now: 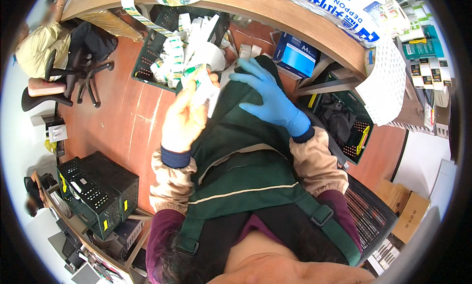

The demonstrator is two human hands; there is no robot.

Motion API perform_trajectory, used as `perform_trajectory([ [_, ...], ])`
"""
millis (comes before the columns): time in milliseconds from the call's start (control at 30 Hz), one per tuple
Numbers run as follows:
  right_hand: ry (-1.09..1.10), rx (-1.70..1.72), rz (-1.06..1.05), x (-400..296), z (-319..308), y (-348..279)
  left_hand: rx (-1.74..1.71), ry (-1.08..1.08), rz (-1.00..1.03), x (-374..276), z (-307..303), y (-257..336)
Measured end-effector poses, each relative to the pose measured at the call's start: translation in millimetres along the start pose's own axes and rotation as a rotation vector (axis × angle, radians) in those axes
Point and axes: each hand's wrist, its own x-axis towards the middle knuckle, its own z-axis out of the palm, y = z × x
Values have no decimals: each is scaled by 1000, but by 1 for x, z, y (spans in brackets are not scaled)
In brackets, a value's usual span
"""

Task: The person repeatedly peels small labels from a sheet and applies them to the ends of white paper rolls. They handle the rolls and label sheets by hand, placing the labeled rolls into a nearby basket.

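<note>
My bare left hand (186,114) grips a small white and green carton (205,90) that bears a barcode, held above my lap. To its right my right hand (271,97), in a blue disposable glove, is spread over the dark green apron (243,136) and holds nothing. Beyond my left hand stands a dark green plastic crate (142,64) heaped with white and green cartons and strips of labels (173,55). A strip of printed labels (132,14) hangs from the table toward this crate.
A wooden table (324,33) curves across the top, with a blue A4 paper box (298,55) below it. Another crate (359,125) holding black items stands at the right. Stacked crates (99,188) are at lower left. A person (44,49) sits at upper left.
</note>
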Motion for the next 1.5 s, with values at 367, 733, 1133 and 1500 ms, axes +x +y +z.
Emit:
perform_trajectory([
  [367, -56, 495, 180, 18, 7, -25, 266, 8, 158, 0, 13, 86],
  [733, 12, 280, 233, -6, 8, -25, 418, 123, 71, 7, 7, 12],
  [1133, 16, -14, 148, -58, -10, -22, 677, 193, 290, 7, -46, 56],
  [1500, 713, -1325, -44, 75, -225, -25, 1411, -43, 512, 16, 19, -8],
])
